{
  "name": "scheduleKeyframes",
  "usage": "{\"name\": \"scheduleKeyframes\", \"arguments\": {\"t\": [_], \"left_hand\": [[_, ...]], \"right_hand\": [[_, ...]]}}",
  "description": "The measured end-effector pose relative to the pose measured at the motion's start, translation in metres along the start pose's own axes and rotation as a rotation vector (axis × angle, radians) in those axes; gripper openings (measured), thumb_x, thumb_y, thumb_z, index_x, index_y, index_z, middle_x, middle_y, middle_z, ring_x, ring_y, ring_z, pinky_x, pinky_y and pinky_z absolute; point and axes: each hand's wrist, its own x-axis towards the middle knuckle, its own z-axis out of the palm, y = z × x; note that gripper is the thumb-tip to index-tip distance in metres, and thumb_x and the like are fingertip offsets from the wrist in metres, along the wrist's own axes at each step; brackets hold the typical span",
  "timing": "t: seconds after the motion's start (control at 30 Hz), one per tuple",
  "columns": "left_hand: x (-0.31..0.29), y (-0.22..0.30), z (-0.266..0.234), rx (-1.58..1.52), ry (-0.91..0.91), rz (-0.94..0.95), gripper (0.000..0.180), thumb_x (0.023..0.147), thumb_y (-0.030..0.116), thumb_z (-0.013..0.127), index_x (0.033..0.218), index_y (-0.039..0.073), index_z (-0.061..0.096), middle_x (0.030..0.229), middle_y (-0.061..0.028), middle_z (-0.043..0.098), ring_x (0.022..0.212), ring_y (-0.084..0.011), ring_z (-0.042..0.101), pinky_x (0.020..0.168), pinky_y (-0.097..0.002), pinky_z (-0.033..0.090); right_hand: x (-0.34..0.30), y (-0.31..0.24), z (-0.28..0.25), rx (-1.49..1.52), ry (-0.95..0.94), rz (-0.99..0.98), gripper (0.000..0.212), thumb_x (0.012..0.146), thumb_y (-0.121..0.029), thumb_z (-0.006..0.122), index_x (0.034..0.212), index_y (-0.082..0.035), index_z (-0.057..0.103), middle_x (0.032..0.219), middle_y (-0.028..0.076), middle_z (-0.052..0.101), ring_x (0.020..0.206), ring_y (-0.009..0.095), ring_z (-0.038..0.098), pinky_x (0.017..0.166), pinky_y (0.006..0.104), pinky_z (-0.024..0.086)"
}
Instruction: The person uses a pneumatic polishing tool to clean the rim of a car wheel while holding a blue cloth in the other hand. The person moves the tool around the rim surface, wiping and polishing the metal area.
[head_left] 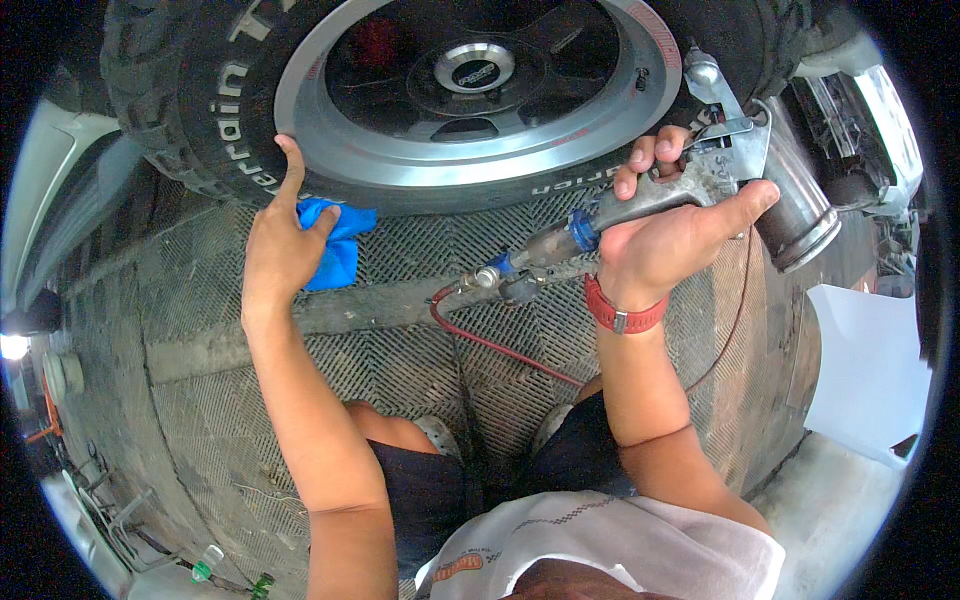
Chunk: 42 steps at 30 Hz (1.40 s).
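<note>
Your left hand [280, 240] presses a blue cloth [335, 245] against the lower sidewall of the tyre [200, 110], index finger stretched up to the silver rim [400, 150]. Your right hand [670, 235] is clamped around a metal spray gun [690, 185] aimed at the rim's edge, its red hose [500, 345] trailing over the grated floor [400, 370].

Car-wash bay: wheel [470, 90], grated floor [400, 360].

Blue cloth [335, 245] crumpled, pressed against lower tyre sidewall [215, 140]. Grey metal air gun [680, 185], red hose trailing, nozzle aimed at silver rim [480, 150], possibly touching.
</note>
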Motion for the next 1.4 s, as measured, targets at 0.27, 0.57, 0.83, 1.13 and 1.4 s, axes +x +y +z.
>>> {"name": "scheduleKeyframes", "arguments": {"t": [0.27, 0.57, 0.83, 1.13, 1.4], "left_hand": [[0.001, 0.011, 0.01, 0.033, -0.005, -0.014, 0.112, 0.097, 0.017, 0.076, 0.175, 0.035, -0.002, 0.112, -0.0332, 0.076, 0.108, -0.0515, 0.074, 0.095, -0.0549, 0.055], [0.003, 0.002, 0.023, 0.072, 0.087, 0.035, 0.113, 0.098, 0.021, 0.077, 0.175, 0.038, -0.004, 0.12, -0.0313, 0.075, 0.113, -0.0473, 0.073, 0.104, -0.0498, 0.053], [0.005, 0.012, 0.023, 0.058, 0.032, -0.011, 0.115, 0.098, 0.022, 0.076, 0.173, 0.035, -0.01, 0.128, -0.0356, 0.072, 0.123, -0.0545, 0.067, 0.106, -0.0555, 0.053], [0.003, 0.015, 0.017, 0.029, -0.012, -0.052, 0.114, 0.098, 0.022, 0.076, 0.174, 0.034, -0.008, 0.13, -0.0344, 0.072, 0.126, -0.0514, 0.067, 0.108, -0.0541, 0.052], [0.003, 0.01, 0.019, 0.045, 0.03, 0.011, 0.113, 0.097, 0.024, 0.077, 0.175, 0.033, -0.005, 0.129, -0.0327, 0.072, 0.122, -0.0523, 0.068, 0.105, -0.0547, 0.053]], "right_hand": [[0.015, 0.021, -0.05, 0.038, 0.236, 0.085, 0.081, 0.106, -0.083, 0.027, 0.114, -0.008, 0.056, 0.084, 0.005, 0.059, 0.069, 0.018, 0.058, 0.049, 0.0295, 0.046], [0.01, 0.065, -0.1, -0.042, 0.406, 0.303, 0.068, 0.11, -0.075, 0.038, 0.117, -0.01, 0.057, 0.079, 0.003, 0.059, 0.062, 0.016, 0.058, 0.047, 0.0306, 0.046], [-0.024, 0.101, -0.104, -0.156, 0.409, 0.57, 0.064, 0.112, -0.07, 0.039, 0.104, -0.009, 0.058, 0.075, 0.004, 0.058, 0.057, 0.016, 0.057, 0.044, 0.0304, 0.044], [-0.006, 0.084, -0.079, -0.119, 0.306, 0.274, 0.066, 0.114, -0.067, 0.033, 0.113, -0.007, 0.058, 0.079, 0.005, 0.059, 0.06, 0.015, 0.058, 0.045, 0.0289, 0.046], [-0.004, 0.086, -0.081, -0.134, 0.314, 0.305, 0.065, 0.114, -0.068, 0.035, 0.107, -0.007, 0.057, 0.079, 0.004, 0.059, 0.062, 0.015, 0.058, 0.047, 0.029, 0.046]]}}
